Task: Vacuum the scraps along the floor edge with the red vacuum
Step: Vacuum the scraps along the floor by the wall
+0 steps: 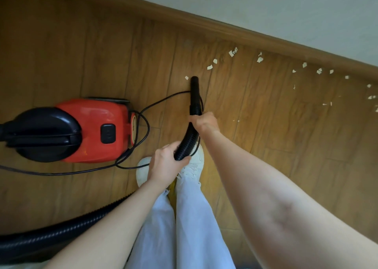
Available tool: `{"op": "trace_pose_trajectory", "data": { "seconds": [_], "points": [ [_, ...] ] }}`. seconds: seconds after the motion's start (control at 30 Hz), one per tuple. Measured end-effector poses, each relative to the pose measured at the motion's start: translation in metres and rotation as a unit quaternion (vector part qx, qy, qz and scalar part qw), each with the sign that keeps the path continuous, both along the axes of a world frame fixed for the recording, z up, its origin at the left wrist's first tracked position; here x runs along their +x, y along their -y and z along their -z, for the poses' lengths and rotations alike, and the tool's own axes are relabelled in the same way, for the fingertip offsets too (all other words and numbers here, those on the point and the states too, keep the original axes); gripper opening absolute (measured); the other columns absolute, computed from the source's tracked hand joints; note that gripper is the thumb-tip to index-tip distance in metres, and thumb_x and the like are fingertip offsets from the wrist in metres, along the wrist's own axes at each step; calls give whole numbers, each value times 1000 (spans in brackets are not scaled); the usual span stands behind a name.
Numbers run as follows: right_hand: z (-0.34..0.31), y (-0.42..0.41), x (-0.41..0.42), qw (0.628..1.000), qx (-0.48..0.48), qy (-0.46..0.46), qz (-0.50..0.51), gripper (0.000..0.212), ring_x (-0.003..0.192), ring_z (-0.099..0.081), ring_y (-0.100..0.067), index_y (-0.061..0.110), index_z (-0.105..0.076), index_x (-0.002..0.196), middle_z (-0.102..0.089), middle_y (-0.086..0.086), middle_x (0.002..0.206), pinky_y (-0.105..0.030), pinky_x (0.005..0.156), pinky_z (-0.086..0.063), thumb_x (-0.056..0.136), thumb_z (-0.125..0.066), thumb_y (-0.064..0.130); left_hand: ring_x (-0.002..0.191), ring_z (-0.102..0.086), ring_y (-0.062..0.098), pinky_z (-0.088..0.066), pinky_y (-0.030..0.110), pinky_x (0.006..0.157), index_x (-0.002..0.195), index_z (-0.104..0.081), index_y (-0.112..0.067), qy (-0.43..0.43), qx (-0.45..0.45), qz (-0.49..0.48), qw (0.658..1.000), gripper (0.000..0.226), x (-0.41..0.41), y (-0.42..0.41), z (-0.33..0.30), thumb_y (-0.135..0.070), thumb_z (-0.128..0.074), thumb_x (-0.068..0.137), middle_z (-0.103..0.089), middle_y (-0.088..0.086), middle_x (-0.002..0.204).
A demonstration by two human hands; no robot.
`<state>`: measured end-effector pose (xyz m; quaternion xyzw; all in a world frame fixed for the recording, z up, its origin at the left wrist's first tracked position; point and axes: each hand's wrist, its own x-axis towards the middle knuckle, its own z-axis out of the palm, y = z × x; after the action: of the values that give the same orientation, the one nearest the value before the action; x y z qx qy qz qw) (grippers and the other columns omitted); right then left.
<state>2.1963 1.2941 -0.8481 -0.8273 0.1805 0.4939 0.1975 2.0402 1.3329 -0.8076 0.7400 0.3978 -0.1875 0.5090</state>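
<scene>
The red vacuum (92, 129) with a black top sits on the wooden floor at the left. Its black ribbed hose (188, 139) curves up between my hands. My right hand (204, 122) grips the hose just behind the smooth black nozzle (194, 90). My left hand (166, 164) grips the hose lower down, above my white shoes. The nozzle tip lies beside one small white scrap (186, 78). Several white paper scraps (233, 52) are strewn along the floor near the skirting, reaching to the right edge.
A wooden skirting board (225, 29) runs diagonally under a white wall. The vacuum's black power cord (143, 121) loops on the floor between the vacuum and the nozzle. More hose (61, 229) trails at the lower left. My legs and white shoes (192, 166) stand below the hands.
</scene>
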Motion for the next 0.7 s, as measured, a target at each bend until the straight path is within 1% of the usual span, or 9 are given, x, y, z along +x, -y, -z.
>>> {"op": "trace_pose_trajectory", "data": {
  "seconds": [0.1,0.2,0.33,0.43,0.5,0.57,0.63,0.7],
  "points": [
    [-3,20,14,999,-26,16,20,35,85,-67,-28,10,-59,108,-66,-9,95,-42,82,-57,80,-66,30,75,-64,14,-56,39,67,104,-68,-24,0,-42,13,999,29,21,13,-5,-25,-73,76,-68,-6,82],
    [-4,26,20,999,-32,20,9,35,82,-67,-27,11,-57,106,-66,-9,93,-41,80,-57,80,-67,31,74,-64,14,-56,39,67,100,-68,-22,-2,-53,8,999,25,28,21,-5,-25,-73,76,-68,-6,79],
    [-6,6,16,999,-19,14,-48,26,87,-66,-25,13,-52,97,-63,-6,93,-38,81,-56,83,-65,31,76,-66,13,-57,39,69,102,-67,-22,-1,-24,-13,1000,27,16,11,-4,-26,-75,76,-70,-7,82],
    [-5,-13,4,997,-2,5,-80,29,87,-66,-23,12,-57,105,-64,-5,95,-34,76,-56,85,-64,31,77,-67,11,-58,38,69,105,-66,-23,-7,2,-20,1000,33,-3,-2,-1,-29,-77,75,-70,-8,85],
    [-4,-21,-5,996,6,-4,-93,26,85,-64,-22,13,-54,102,-61,-4,92,-31,72,-53,85,-63,31,77,-67,10,-57,38,70,106,-66,-25,-13,9,-25,1000,35,-12,-8,-2,-29,-78,74,-70,-10,85],
    [-3,-21,-11,996,3,-12,-89,25,82,-62,-21,14,-53,100,-61,-4,92,-30,69,-51,86,-63,31,77,-67,10,-57,39,70,105,-66,-28,-15,8,-28,999,34,-18,-8,-3,-30,-78,73,-70,-11,83],
    [-2,-14,-13,997,-9,-12,-70,28,83,-63,-22,13,-55,105,-63,-5,96,-30,67,-50,86,-63,32,76,-67,10,-57,40,70,103,-65,-32,-16,-3,-24,1000,32,-19,-5,-4,-31,-77,73,-69,-11,82],
    [-2,-3,-11,999,-20,-13,-41,30,82,-64,-23,12,-56,105,-65,-5,96,-30,67,-51,84,-63,32,75,-67,11,-57,41,69,100,-65,-32,-7,-16,-15,1000,30,-16,0,-4,-30,-77,73,-69,-9,81]
  ]
}}
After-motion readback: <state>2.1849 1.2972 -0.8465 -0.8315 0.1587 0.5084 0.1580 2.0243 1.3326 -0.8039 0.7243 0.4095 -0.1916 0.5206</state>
